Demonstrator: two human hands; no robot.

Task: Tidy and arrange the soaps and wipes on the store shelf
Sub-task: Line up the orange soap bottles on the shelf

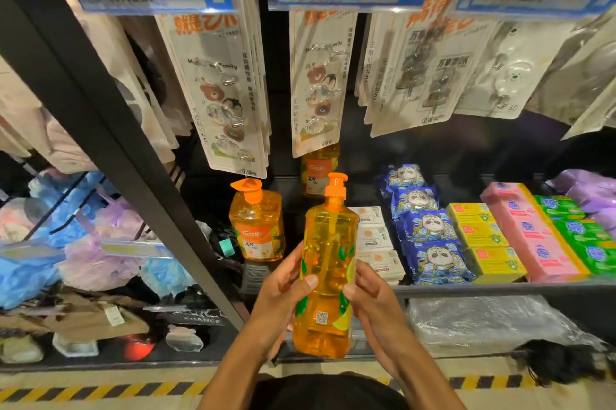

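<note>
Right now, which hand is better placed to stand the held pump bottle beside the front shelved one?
Probably the left hand: it grips the orange pump bottle on the side nearer the shelved soap bottle.

rear soap bottle (319, 173), top behind hanging card (316, 82)

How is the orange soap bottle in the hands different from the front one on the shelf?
The held bottle is gripped by the left hand and right hand; the front shelf bottle stands untouched on the shelf. The held bottle shows a small square code; the front shelf bottle shows its front label. Both are clear orange with orange pumps.
</note>
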